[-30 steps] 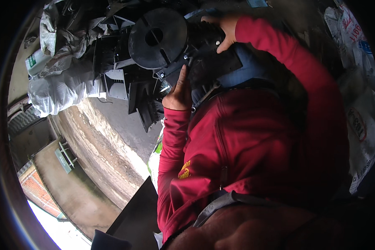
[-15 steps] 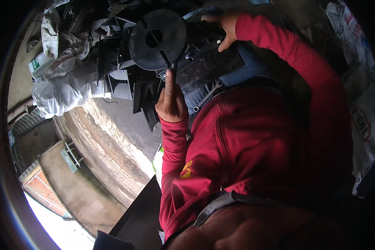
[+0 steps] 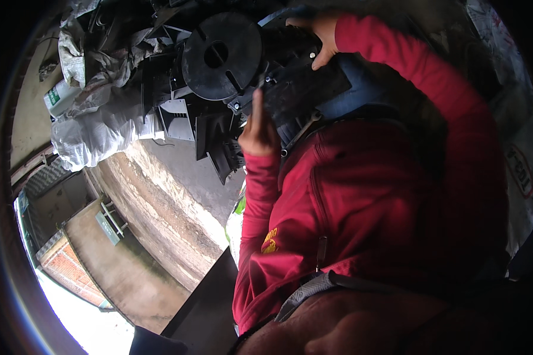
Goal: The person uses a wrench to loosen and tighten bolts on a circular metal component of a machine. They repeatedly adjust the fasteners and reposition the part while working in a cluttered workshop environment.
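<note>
The right hand lay with thumb and fingers spread over the black plate, presumably steadying it against the jeans, while the left hand, index extended, grip too blurred to tell, pointed toward the black disc ahead.

On my feed, motion blurs the left hand; white glare burns far to its lower left, heavy shadow sits well right, and fisheye bends the edges.
</note>
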Tool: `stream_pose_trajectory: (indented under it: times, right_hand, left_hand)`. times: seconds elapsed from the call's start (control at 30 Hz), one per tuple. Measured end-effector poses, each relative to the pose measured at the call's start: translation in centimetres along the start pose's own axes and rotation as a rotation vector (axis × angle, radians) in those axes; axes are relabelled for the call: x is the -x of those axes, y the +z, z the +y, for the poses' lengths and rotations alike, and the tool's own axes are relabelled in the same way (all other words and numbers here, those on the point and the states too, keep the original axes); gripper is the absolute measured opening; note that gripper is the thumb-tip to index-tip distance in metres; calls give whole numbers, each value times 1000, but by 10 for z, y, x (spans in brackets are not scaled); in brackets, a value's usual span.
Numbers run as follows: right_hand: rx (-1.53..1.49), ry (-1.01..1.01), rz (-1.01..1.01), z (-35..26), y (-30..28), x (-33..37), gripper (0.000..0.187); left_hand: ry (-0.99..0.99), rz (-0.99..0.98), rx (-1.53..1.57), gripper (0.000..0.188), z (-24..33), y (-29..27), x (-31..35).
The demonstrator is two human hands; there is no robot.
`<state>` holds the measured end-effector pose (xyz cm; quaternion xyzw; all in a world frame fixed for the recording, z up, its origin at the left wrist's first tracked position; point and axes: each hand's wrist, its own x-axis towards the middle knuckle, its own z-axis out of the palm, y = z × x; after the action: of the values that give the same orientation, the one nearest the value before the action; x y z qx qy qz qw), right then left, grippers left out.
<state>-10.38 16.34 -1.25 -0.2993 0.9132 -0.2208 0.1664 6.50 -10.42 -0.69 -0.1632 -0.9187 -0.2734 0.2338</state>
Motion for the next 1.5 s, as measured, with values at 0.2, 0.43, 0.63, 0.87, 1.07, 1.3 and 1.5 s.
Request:
stream_pose_trajectory:
  times: [0.2,0.43,0.63,0.87,1.07,1.3,1.5]
  right_hand:
    - [168,108,-122,-27,-29,7,119]
    - [74,-7,0,-15,-10,4,110]
    - [64,0,22,-5,-2,2,109]
    - [165,103,-170,-28,-31,6,119]
    - [122,-3,-28,-15,-11,4,115]
    - [-64,-141,93,-12,-12,8,94]
    - [-126,-119,-41,-12,-12,1,112]
  left_hand:
    - [-42,-62,-38,57,0,-12,-5]
    - [-101,-213,-171,54,-5,4,2]
    - [-71,38,172,52,17,-21,-12]
    - [-85,-97,-139,57,-1,-6,-3]
    - [-144,-117,-31,57,-5,6,9]
    - [-115,-49,30,54,2,-19,-12]
    - [-51,-10,123,55,18,-32,-18]
